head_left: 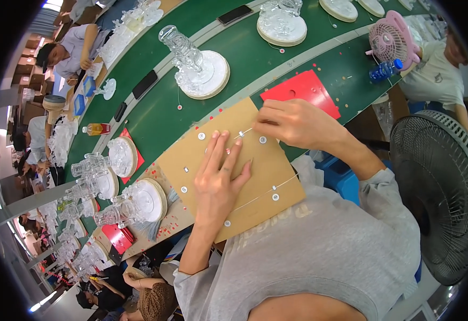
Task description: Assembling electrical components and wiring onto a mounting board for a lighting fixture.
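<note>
A square brown board point(268, 166) lies in front of me at a slant, with small white round pieces point(262, 140) and small metal clips on it. My left hand point(217, 179) rests flat on the board, its fingers apart and holding nothing. Close to the far right edge, my right hand point(292, 123) pinches a thin pale cord point(246, 131). The cord runs through a small clip point(241, 134) near my left fingertips. Another cord point(255, 198) crosses the board's near side through a second clip point(274, 188).
A red sheet point(319, 93) lies beyond my right hand. Clear glass-like pieces on round white bases point(212, 75) stand along the green belt point(244, 59). A pink fan point(391, 40) and a blue-capped bottle point(385, 69) are far right; a large black fan point(431, 198) stands nearer. Co-workers sit around.
</note>
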